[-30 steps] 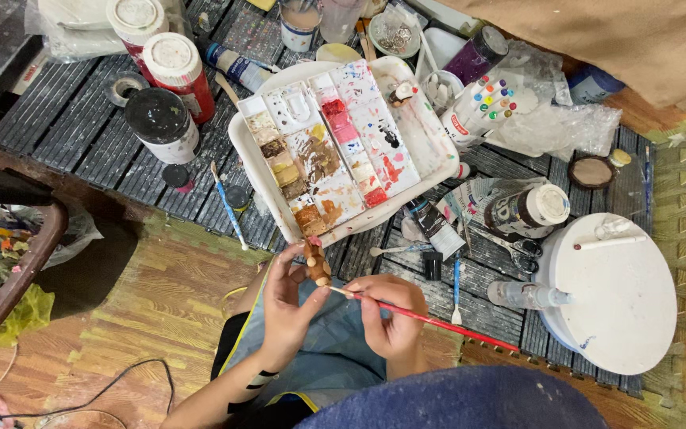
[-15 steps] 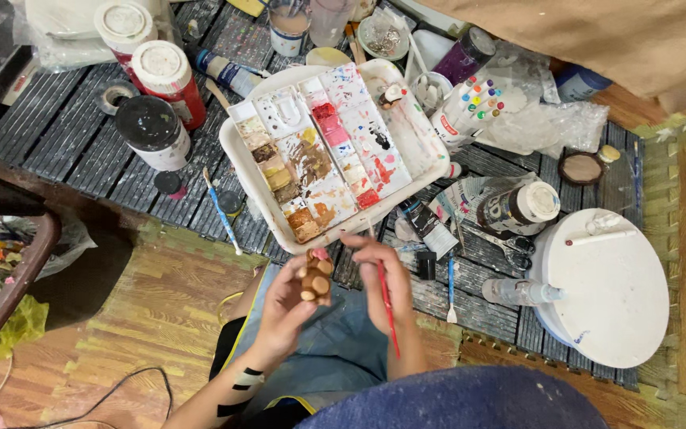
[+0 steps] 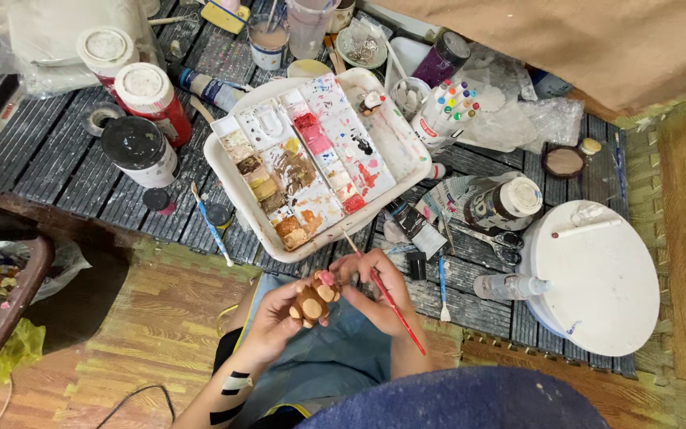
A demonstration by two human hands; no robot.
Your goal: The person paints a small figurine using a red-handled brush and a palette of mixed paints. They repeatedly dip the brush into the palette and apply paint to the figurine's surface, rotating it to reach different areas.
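Observation:
My left hand (image 3: 267, 314) holds a small brown clay figure (image 3: 314, 299) with a pink spot on top, just below the near rim of a white paint tray (image 3: 224, 171). My right hand (image 3: 379, 290) grips a thin red-handled paintbrush (image 3: 395, 310); its tip reaches up to the tray's near edge beside the figure. The tray carries paint palettes smeared with browns, reds and whites. Both hands hover over my lap, close together, fingers nearly touching around the figure.
A dark slatted tabletop (image 3: 49, 167) holds paint bottles: a black-lidded one (image 3: 138, 151), red ones (image 3: 152, 99), a grey jar (image 3: 506, 202). A blue brush (image 3: 210, 226) lies left of the tray, scissors (image 3: 498, 242) right. A white round turntable (image 3: 593, 278) sits at right.
The right hand has swung the brush from lying out to the right to pointing up at the tray's edge. The figure has turned in the left hand. The view has shifted slightly.

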